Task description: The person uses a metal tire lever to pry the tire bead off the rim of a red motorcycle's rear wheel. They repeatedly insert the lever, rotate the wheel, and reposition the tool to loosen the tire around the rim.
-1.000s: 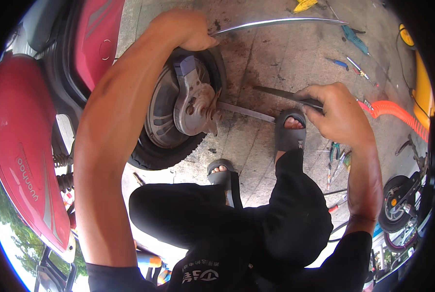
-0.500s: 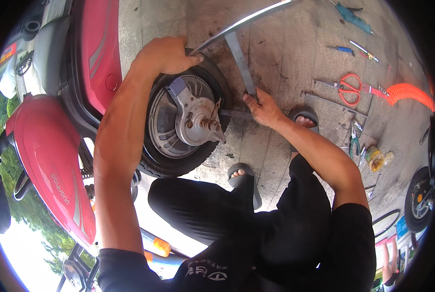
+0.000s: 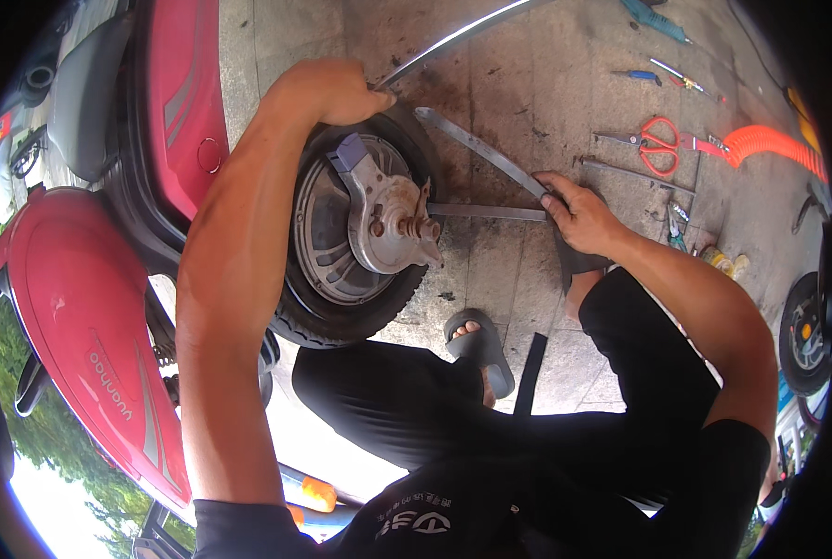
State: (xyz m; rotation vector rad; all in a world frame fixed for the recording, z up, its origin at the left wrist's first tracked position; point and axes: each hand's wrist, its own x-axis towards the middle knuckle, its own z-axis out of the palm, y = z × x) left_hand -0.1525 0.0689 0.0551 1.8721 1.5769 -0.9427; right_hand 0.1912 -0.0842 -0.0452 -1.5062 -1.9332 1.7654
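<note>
A wheel with a black tyre [image 3: 337, 326] and a grey hub with a brake plate [image 3: 383, 233] lies in front of me, axle upward. My left hand [image 3: 337, 91] is closed at the tyre's far edge, at the lower end of a long shiny metal bar [image 3: 453, 39]. My right hand [image 3: 579, 214] grips a flat tyre lever [image 3: 491, 156], whose free end points up and left, short of the tyre. Another flat lever [image 3: 491, 212] runs from the tyre's right side to my right hand; whether my fingers hold it too is hard to tell.
A red scooter body [image 3: 90, 317] stands at the left. On the paved floor to the right lie red-handled scissors [image 3: 659, 147], a metal rod [image 3: 635, 177], a blue-handled tool [image 3: 637, 74] and an orange coiled hose [image 3: 770, 147]. Another wheel [image 3: 807, 335] is at the far right.
My right hand has moved right with the flat lever, which now slants more and has swung away from the long bar. My left hand remains at the tyre. The view has shifted slightly.
</note>
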